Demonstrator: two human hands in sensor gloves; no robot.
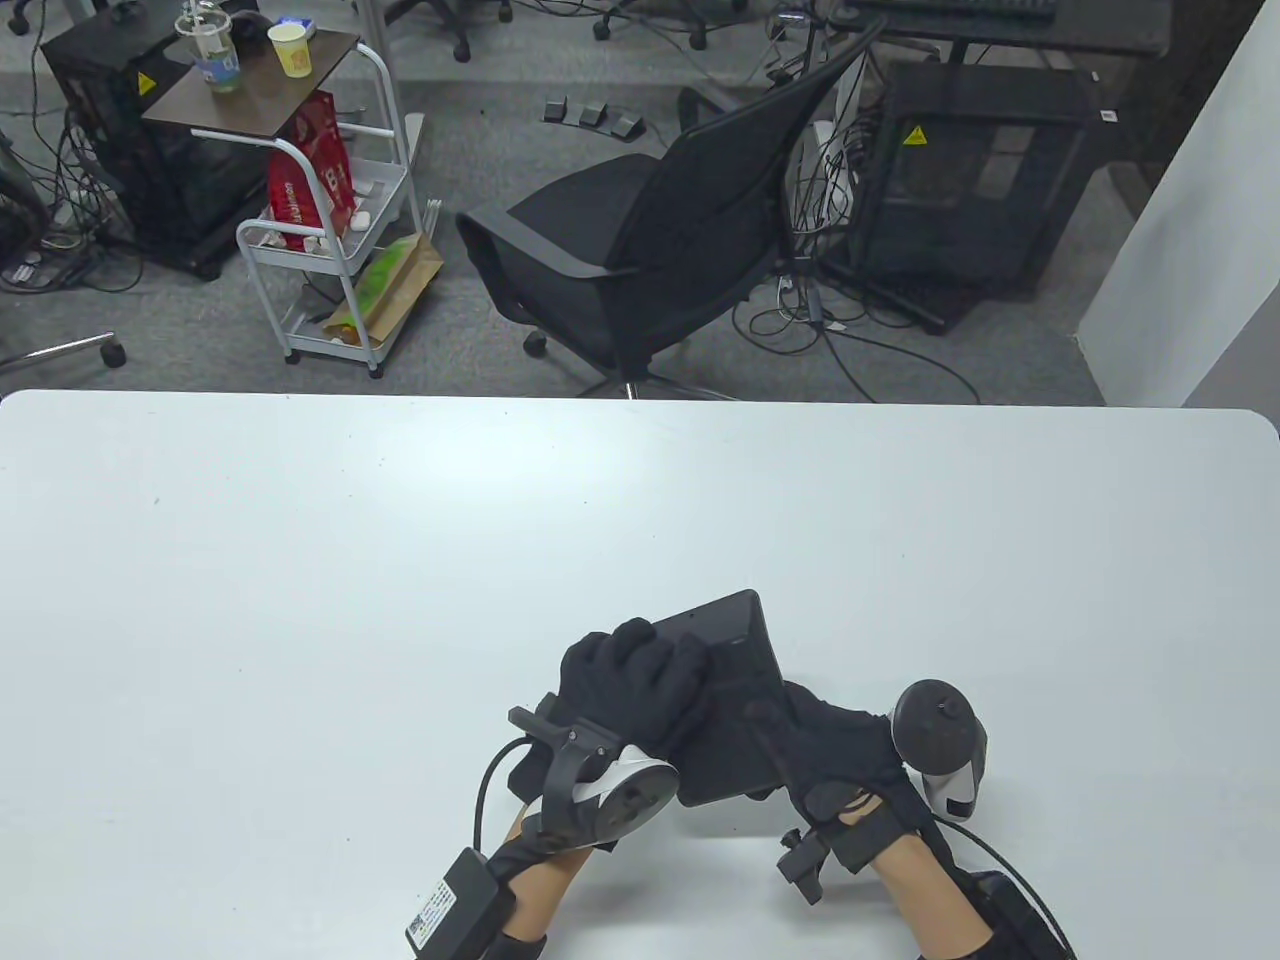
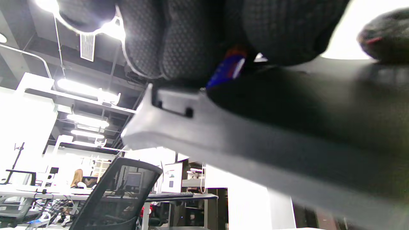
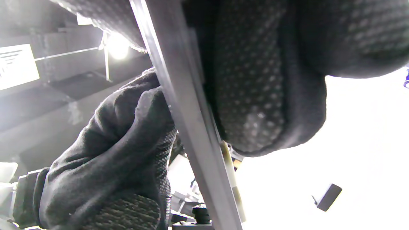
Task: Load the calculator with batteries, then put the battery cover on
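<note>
The black calculator (image 1: 735, 640) is held back side up, tilted, above the table's front part. My left hand (image 1: 635, 690) grips its left edge, fingers curled over the back. In the left wrist view a blue battery (image 2: 227, 67) sits under my fingers (image 2: 179, 41) against the calculator's body (image 2: 287, 134). My right hand (image 1: 835, 745) holds the calculator's right lower side. The right wrist view shows the calculator's grey edge (image 3: 188, 134) between my right fingers (image 3: 265, 95) and my left hand (image 3: 108, 166). A small black flat piece, perhaps the battery cover (image 3: 326, 197), lies on the table.
The white table (image 1: 300, 600) has its far edge across the middle of the table view. A black office chair (image 1: 660, 250) stands behind it, and a white trolley (image 1: 330, 230) stands at the back left. A small blue thing (image 3: 406, 81) shows at the right wrist view's edge.
</note>
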